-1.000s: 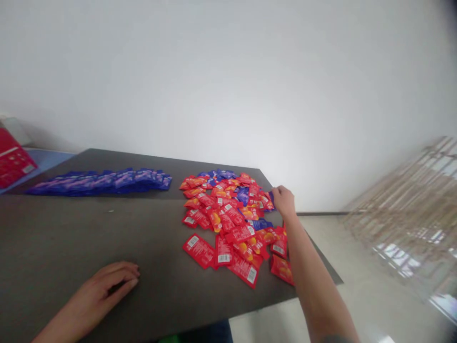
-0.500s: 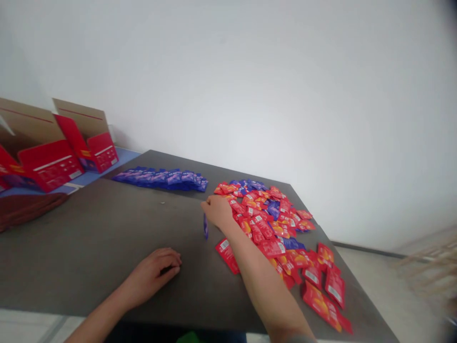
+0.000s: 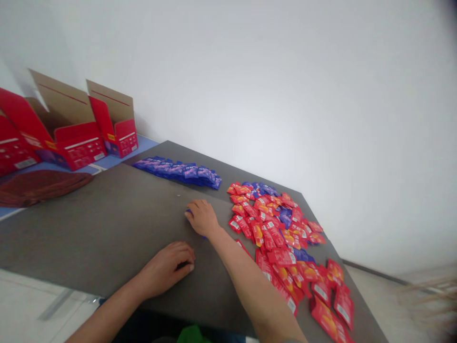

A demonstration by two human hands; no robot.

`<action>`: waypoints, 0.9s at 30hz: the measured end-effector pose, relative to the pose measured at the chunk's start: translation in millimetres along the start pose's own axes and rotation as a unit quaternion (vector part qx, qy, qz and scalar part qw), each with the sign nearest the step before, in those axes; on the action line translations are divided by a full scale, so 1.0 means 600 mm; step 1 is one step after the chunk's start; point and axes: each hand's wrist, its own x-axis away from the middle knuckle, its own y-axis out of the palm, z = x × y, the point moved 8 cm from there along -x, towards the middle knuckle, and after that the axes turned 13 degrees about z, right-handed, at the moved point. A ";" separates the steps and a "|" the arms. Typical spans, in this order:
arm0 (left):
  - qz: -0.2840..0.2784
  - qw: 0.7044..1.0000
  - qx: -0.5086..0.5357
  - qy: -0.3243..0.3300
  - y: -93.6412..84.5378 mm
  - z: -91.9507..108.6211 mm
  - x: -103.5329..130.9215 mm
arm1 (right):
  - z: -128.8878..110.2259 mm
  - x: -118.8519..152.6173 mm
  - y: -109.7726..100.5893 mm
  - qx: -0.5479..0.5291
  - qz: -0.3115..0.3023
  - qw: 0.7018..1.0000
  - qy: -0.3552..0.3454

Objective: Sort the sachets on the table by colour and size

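Low over the dark table [image 3: 117, 214], my right hand [image 3: 203, 218] is closed on a purple sachet [image 3: 189, 211]. Only small bits of that sachet show past the fingers; the hand hides the rest. My left hand [image 3: 170, 266] rests on the table nearer to me, fingers loosely curled and thumb apart, holding nothing. Beyond my right hand lies an overlapping row of purple sachets [image 3: 178, 170]. To the right spreads a loose pile of red sachets [image 3: 273, 233], with some purple sachets [image 3: 285, 216] mixed in.
Open red cardboard boxes [image 3: 84, 145] stand at the far left on a blue surface [image 3: 146, 142]. A brown cloth-like item [image 3: 46, 186] lies in front of them. A white wall [image 3: 250, 95] rises behind the table.
My right hand has moved left, away from the red pile, and lower to the table with the purple sachet. The view has shifted; my left hand keeps much the same pose.
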 end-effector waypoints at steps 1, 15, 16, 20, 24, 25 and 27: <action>0.001 1.000 0.003 -0.002 0.000 0.000 0.000 | 0.001 0.006 0.005 0.016 -0.006 1.000 -0.010; -0.005 1.000 0.030 0.007 0.001 0.017 0.005 | 0.047 0.024 -0.019 0.111 -0.067 0.968 0.215; -0.005 0.999 0.033 0.008 0.000 0.019 0.005 | 0.046 0.032 -0.025 0.115 -0.073 0.968 0.210; -0.005 0.999 0.046 0.005 0.000 0.022 0.005 | 0.028 0.058 -0.016 0.056 -0.109 0.966 0.228; -0.008 0.999 0.046 0.004 0.002 0.025 0.007 | 0.001 0.015 0.010 -0.011 -0.140 0.964 0.228; -0.010 0.999 0.045 0.006 0.004 0.026 0.008 | -0.001 -0.017 0.009 -0.026 -0.120 0.967 0.223; -0.009 0.999 0.039 0.010 0.008 0.027 0.010 | 0.000 -0.100 0.002 -0.051 -0.057 0.973 0.219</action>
